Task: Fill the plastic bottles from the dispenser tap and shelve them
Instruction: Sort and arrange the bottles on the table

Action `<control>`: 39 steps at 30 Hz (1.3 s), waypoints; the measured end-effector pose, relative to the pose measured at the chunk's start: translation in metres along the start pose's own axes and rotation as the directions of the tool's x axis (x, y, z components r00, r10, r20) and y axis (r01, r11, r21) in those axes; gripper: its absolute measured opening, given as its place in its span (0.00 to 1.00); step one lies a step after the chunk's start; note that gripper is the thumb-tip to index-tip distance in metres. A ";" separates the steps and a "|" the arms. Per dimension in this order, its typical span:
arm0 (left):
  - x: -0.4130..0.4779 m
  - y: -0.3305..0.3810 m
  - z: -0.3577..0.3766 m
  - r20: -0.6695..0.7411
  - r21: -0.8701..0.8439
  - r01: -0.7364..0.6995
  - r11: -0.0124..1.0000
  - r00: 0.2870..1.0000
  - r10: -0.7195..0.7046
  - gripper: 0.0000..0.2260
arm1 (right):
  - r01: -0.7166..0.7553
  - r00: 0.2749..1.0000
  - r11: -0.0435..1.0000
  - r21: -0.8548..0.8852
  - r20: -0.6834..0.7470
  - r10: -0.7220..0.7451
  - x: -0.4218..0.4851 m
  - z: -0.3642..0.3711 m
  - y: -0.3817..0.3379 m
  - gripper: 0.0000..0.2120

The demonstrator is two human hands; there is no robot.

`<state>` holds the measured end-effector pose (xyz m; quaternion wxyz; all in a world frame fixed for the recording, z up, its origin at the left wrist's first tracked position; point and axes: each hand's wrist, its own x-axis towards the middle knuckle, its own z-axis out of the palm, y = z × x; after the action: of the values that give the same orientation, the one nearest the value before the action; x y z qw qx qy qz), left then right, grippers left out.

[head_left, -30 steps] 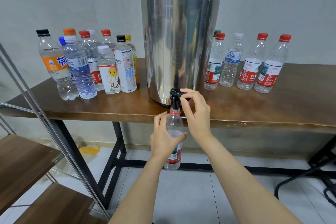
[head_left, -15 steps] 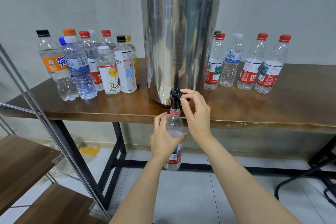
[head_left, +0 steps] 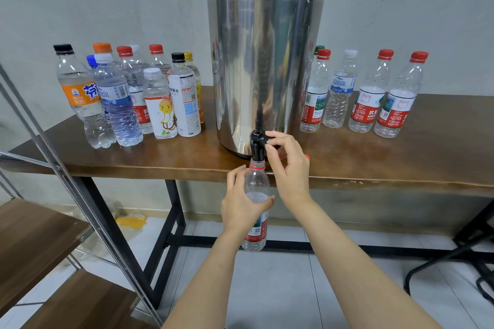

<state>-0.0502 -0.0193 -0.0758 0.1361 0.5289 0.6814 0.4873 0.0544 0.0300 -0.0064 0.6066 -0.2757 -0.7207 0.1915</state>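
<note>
A tall steel dispenser (head_left: 264,67) with a black lid stands on the wooden table (head_left: 387,163). Its black tap (head_left: 257,145) juts over the front edge. My left hand (head_left: 242,201) grips a clear plastic bottle (head_left: 256,184) with a red neck ring, mouth right under the spout. The bottle is upright and partly filled, with water up to about its shoulder. My right hand (head_left: 287,165) pinches the tap's lever. A small red thing shows behind that hand's palm; I cannot tell what it is.
Several capped bottles (head_left: 128,99) crowd the table left of the dispenser, and several more (head_left: 369,93) stand to its right. A metal-framed rack with wooden shelves (head_left: 34,243) stands at the lower left. Black chair legs (head_left: 454,262) cross the tiled floor at right.
Both hands and the bottle stay where they were. The water level in the bottle has risen slightly.
</note>
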 end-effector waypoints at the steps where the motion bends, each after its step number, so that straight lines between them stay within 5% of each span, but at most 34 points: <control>1: 0.000 0.000 0.000 0.000 -0.004 -0.001 1.000 1.000 0.001 0.35 | -0.003 1.000 1.000 0.000 0.000 0.003 0.000 0.000 0.000 0.08; 39: 0.000 -0.002 0.000 0.004 0.004 -0.008 1.000 1.000 0.008 0.35 | -0.013 1.000 1.000 0.012 0.001 0.012 0.000 0.001 0.000 0.09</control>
<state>-0.0514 -0.0193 -0.0775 0.1346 0.5328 0.6802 0.4851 0.0539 0.0304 -0.0068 0.6068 -0.2764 -0.7179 0.1998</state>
